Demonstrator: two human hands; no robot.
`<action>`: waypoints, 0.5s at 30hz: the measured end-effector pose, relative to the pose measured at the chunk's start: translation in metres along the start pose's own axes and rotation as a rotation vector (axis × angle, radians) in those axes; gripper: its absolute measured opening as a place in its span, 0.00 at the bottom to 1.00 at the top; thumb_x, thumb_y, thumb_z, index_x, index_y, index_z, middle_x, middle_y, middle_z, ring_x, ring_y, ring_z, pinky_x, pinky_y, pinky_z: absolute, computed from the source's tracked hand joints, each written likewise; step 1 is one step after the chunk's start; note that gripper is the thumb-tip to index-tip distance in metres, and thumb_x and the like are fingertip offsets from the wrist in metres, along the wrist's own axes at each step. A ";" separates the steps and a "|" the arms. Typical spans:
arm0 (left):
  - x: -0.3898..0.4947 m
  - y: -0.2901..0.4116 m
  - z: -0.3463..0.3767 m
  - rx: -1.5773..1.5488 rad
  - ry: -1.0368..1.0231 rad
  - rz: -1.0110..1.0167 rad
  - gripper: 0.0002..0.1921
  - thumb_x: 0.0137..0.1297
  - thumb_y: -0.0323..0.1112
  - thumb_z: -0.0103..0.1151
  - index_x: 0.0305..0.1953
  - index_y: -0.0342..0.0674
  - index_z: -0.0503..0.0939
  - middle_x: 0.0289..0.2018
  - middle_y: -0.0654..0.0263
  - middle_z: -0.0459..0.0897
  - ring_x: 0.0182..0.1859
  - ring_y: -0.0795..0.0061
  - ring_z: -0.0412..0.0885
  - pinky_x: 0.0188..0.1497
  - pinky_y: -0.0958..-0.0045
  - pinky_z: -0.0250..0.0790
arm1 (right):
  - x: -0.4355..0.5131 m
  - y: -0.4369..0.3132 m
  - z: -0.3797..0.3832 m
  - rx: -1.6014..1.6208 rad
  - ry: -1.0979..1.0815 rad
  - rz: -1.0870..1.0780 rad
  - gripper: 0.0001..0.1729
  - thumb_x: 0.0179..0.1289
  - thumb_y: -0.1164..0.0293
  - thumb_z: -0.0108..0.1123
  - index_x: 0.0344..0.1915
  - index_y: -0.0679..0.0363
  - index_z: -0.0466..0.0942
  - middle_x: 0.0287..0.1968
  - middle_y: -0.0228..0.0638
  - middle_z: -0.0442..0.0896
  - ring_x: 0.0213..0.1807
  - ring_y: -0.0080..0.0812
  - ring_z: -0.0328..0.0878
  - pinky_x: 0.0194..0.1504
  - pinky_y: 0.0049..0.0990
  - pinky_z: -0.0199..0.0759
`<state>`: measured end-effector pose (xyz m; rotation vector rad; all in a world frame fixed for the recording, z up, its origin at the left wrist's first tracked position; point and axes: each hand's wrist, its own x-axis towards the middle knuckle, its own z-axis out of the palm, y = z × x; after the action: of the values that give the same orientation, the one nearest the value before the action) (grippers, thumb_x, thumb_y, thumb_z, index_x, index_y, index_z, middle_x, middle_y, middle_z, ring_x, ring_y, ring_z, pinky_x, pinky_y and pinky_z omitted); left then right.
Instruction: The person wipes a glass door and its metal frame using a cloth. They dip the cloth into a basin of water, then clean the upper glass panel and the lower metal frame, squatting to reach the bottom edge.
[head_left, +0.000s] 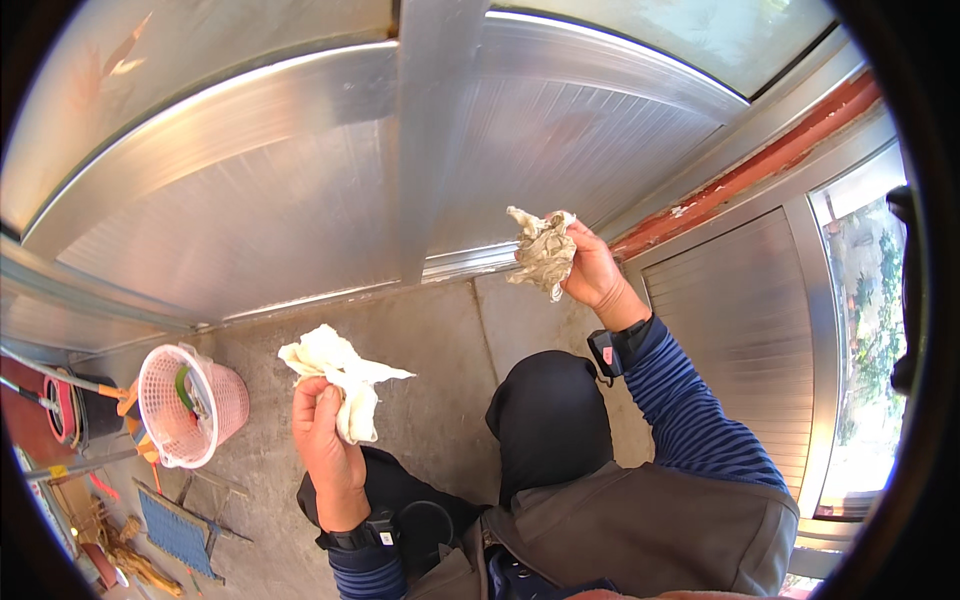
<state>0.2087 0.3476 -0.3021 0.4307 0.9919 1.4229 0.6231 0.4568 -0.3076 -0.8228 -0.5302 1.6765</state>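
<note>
My left hand pinches a crumpled white cloth between thumb and fingers, above my bent knee. Farther out and to the right, my right hand grips a wadded cloth that looks greyish and soiled, with paler edges. This soiled cloth hides most of the right fingertips. Behind both hands stand ribbed metal panels with frosted glass above. The right hand is in front of the panel's lower rail, and I cannot tell whether the cloth touches it.
A pink perforated plastic basket with items inside stands at left, beside a dark bucket and long handles. A folding stool with blue webbing is at lower left. A metal-framed door with glass closes off the right side.
</note>
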 end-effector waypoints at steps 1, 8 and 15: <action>-0.003 0.001 0.002 0.014 0.004 0.012 0.06 0.79 0.27 0.55 0.52 0.39 0.77 0.49 0.63 0.85 0.49 0.73 0.84 0.54 0.70 0.79 | 0.001 0.000 0.006 0.010 -0.082 0.015 0.14 0.79 0.68 0.53 0.59 0.58 0.76 0.58 0.45 0.84 0.58 0.52 0.85 0.61 0.52 0.81; -0.021 0.013 0.010 0.065 0.067 0.130 0.13 0.76 0.22 0.55 0.58 0.40 0.78 0.56 0.61 0.82 0.54 0.74 0.82 0.56 0.71 0.78 | 0.012 0.000 0.048 0.043 -0.280 0.081 0.19 0.76 0.62 0.58 0.60 0.58 0.75 0.56 0.48 0.84 0.56 0.59 0.85 0.59 0.56 0.82; -0.017 0.006 0.001 0.225 0.057 0.068 0.09 0.75 0.22 0.57 0.52 0.36 0.83 0.47 0.65 0.86 0.47 0.78 0.83 0.50 0.75 0.77 | 0.018 0.004 0.074 0.081 -0.188 0.182 0.18 0.80 0.62 0.51 0.59 0.61 0.76 0.55 0.47 0.85 0.48 0.50 0.88 0.47 0.50 0.88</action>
<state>0.2082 0.3328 -0.2919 0.5963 1.1986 1.3956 0.5627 0.4787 -0.2661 -0.6741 -0.5241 1.9430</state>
